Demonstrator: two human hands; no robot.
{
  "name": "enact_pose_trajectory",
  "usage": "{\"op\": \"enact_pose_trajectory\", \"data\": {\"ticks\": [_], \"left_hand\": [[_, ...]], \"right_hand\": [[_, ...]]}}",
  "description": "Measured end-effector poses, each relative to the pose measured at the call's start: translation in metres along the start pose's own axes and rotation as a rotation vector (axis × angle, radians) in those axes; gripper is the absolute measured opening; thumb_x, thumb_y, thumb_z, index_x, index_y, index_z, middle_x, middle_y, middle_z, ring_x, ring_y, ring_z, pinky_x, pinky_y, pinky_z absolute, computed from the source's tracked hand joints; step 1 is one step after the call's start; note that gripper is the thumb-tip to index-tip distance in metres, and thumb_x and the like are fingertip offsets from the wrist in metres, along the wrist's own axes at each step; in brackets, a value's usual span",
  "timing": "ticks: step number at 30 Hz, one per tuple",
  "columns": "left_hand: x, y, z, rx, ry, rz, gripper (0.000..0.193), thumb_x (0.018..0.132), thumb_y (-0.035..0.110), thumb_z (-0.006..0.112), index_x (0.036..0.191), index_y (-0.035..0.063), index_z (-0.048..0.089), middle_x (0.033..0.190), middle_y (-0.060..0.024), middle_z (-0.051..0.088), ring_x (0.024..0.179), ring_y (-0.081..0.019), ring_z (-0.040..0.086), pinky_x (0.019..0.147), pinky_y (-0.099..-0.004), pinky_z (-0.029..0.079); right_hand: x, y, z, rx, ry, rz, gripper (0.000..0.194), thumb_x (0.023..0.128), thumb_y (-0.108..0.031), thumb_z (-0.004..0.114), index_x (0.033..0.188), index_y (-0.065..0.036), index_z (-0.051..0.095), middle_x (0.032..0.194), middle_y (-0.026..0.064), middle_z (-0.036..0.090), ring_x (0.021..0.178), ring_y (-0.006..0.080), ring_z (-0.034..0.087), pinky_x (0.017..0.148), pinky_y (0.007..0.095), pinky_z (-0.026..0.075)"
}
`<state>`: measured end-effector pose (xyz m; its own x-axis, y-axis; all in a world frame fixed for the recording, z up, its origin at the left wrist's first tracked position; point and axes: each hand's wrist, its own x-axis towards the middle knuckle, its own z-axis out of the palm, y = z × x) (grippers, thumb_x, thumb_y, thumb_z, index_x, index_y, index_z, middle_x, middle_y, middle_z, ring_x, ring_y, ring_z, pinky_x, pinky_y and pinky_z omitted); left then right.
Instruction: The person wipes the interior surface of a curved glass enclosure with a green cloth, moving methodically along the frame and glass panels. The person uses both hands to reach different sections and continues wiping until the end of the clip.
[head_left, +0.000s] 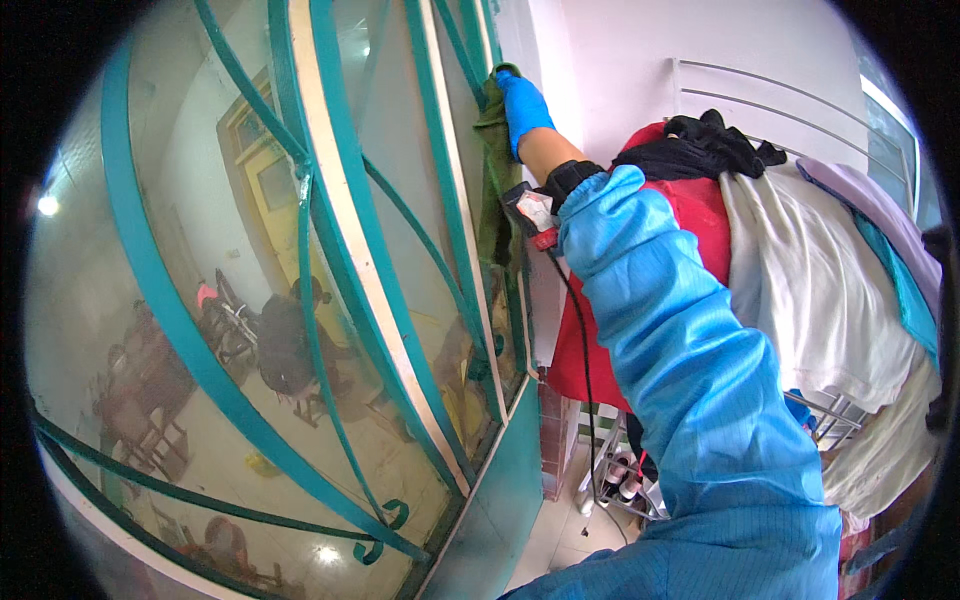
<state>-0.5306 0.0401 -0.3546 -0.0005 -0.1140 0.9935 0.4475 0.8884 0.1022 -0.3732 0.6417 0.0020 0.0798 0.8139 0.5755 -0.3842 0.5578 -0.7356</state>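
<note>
My right hand (526, 109), in a blue glove, is raised at the upper middle and closed around a green cloth (493, 161). The cloth hangs down along the teal and white edge of a glazed metal door or window frame (439, 142), touching it. A dark band circles the wrist, with a small device (534, 212) beside it and a black cable running down from it. A shiny blue sleeve covers the forearm. The fingertips are partly hidden by the cloth. My left hand is out of view.
Teal scrollwork bars (180, 322) cross the glass at left; chairs show behind it. At right, a metal rack (757, 97) carries a red cloth (694, 217), a white garment (810, 277) and a black garment (697, 150). Bottles (622, 480) stand on a low shelf beneath.
</note>
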Motion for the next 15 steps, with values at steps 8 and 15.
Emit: {"op": "enact_pose_trajectory", "data": {"ticks": [8, 15], "left_hand": [[0.017, 0.025, 0.002, 0.144, -0.004, 0.067, 0.018, 0.098, 0.025, 0.048, 0.091, 0.0095, 0.052, 0.118, -0.0288, 0.056, 0.103, -0.0467, 0.056, 0.084, -0.06, 0.043], [0.013, 0.028, 0.012, 0.252, 0.093, 0.215, 0.018, 0.1, 0.019, 0.043, 0.088, 0.0109, 0.053, 0.12, -0.0289, 0.056, 0.103, -0.0462, 0.056, 0.086, -0.0615, 0.042]], "right_hand": [[-0.017, 0.034, -0.007, -1.174, -0.06, -1.054, 0.031, 0.08, -0.009, 0.058, 0.108, -0.016, 0.068, 0.116, 0.0153, 0.059, 0.101, 0.0373, 0.059, 0.085, 0.0437, 0.051], [-0.026, 0.044, -0.018, -1.18, -0.165, -1.143, 0.023, 0.087, -0.01, 0.044, 0.098, -0.008, 0.064, 0.101, 0.0161, 0.062, 0.096, 0.0352, 0.06, 0.084, 0.0437, 0.048]]}}
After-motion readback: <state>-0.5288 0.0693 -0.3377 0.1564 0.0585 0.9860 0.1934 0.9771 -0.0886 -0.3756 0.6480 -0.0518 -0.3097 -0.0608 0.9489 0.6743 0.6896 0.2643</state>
